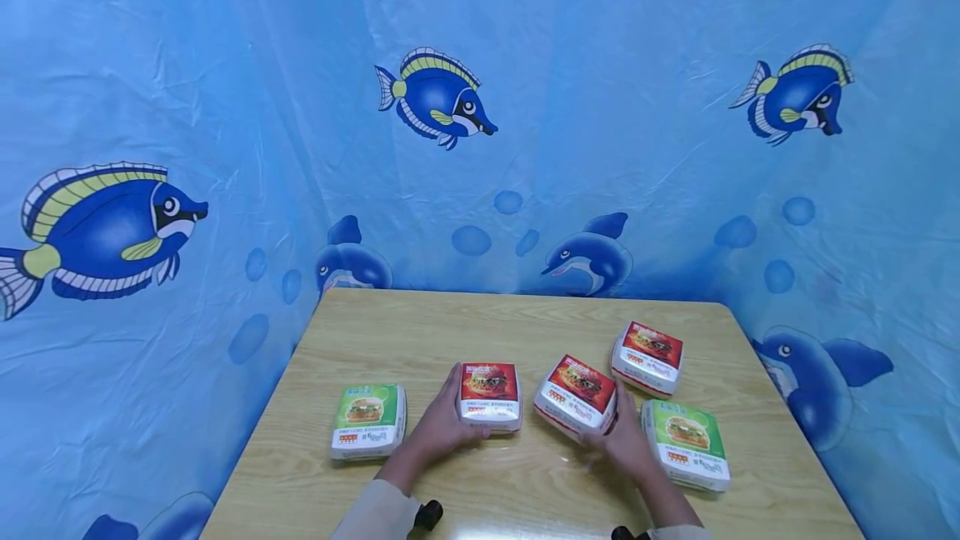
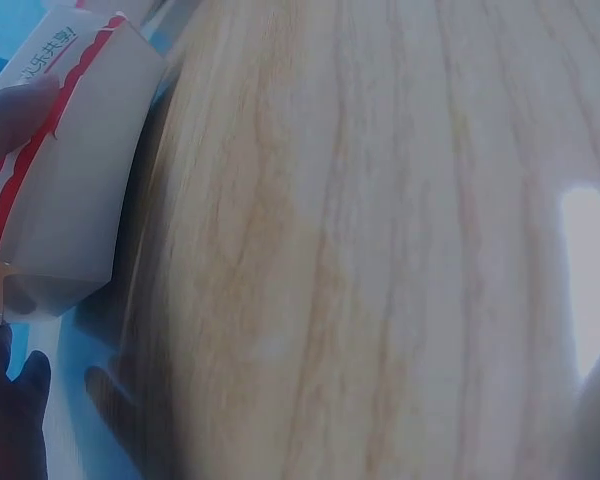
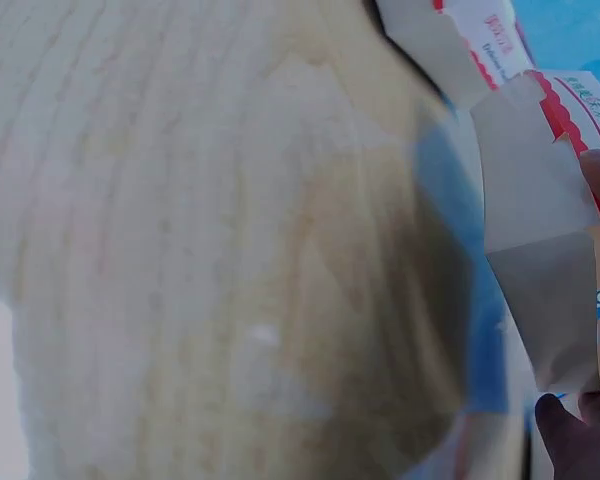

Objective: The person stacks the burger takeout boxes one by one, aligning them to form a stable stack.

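My left hand [image 1: 441, 425] grips a red-topped burger box [image 1: 489, 397] near the middle of the table, its thumb on the near side and fingers along the left side. In the left wrist view, that box's white wall [image 2: 80, 190] shows beside the thumb [image 2: 18, 118]. To the right, my right hand [image 1: 628, 442] holds a second red-topped burger box [image 1: 576, 398], turned at an angle, by its right side. Its pale wall and underside [image 3: 540, 190] face the right wrist camera, with fingertips [image 3: 580, 435] at one edge. A gap separates the two held boxes.
A green-topped burger box [image 1: 367, 422] sits on the left of the wooden table [image 1: 405, 323]. Another green-topped box [image 1: 686, 444] lies right of my right hand, with a third red-topped box [image 1: 648, 358] behind it. A blue fish-print curtain [image 1: 570, 157] encloses the table's back and sides.
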`<state>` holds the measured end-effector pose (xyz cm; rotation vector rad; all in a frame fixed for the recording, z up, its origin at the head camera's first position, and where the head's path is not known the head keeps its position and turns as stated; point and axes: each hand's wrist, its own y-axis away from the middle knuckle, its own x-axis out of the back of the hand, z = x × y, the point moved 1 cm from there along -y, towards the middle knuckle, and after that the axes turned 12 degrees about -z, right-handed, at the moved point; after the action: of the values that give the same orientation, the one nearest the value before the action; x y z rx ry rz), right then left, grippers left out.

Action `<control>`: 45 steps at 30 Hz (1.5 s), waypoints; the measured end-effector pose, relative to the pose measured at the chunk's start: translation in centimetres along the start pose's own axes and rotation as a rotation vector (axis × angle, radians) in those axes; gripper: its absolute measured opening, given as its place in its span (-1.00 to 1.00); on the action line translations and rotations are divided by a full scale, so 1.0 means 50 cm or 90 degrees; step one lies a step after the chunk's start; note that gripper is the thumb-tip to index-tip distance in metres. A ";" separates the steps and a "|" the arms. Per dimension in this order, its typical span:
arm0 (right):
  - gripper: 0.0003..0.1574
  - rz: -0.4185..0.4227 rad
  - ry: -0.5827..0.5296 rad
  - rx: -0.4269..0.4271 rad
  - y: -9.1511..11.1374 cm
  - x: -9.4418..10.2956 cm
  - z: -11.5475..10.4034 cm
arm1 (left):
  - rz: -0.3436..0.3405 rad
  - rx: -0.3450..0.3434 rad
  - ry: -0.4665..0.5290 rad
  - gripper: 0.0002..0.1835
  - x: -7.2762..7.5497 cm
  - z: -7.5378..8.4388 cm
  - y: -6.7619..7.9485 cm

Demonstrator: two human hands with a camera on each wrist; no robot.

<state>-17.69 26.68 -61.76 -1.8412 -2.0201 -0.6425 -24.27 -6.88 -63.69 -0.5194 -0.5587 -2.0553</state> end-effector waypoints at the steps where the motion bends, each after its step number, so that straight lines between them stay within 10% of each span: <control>1: 0.64 0.002 0.002 0.005 0.000 0.003 -0.003 | -0.001 0.001 0.003 0.51 0.000 0.001 0.000; 20: 0.57 -0.069 0.013 0.048 -0.009 0.052 -0.051 | -0.004 -0.030 0.020 0.50 -0.023 0.008 -0.015; 45: 0.59 -0.163 -0.025 0.085 -0.038 0.016 -0.126 | -0.018 -0.081 0.017 0.47 -0.070 0.049 -0.037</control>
<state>-20.01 23.87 -56.23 -1.5462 -2.2877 -0.5267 -23.80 -2.25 -64.01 -0.5604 -0.4241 -2.1303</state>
